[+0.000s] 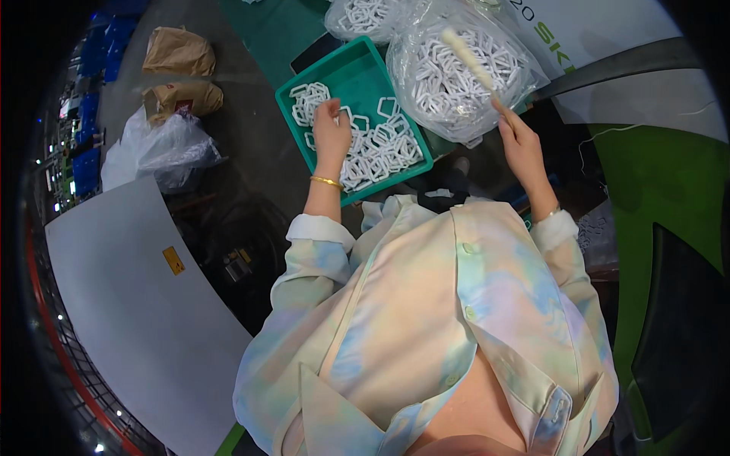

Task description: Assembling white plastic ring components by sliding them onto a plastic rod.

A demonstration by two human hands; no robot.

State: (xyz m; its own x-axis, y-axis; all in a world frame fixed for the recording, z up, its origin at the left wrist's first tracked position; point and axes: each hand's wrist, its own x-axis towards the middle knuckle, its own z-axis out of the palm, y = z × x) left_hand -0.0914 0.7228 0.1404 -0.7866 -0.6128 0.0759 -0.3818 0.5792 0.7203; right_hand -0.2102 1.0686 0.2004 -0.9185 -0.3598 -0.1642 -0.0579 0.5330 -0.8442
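A green tray [370, 55] holds many white, angular plastic frames [380, 154], heaped toward its near side, with a smaller cluster in its left corner. My left hand [332, 133] is inside the tray between these two groups, its fingers curled down. A white frame shows beside its thumb, but what the fingertips hold is hidden. To the right of the tray, my right hand [521, 148] grips the thin handle of a stick with a pale, cream-coloured, cylindrical head [465, 57]. That head reaches over a clear plastic bag [407, 83] full of similar white frames.
Behind the tray is a second clear bag [361, 17] of white pieces. Brown paper bags [179, 52] and a translucent plastic bag [171, 148] lie at the far left. A pale machine panel [144, 289] stands left, and a green and white machine [661, 175] right.
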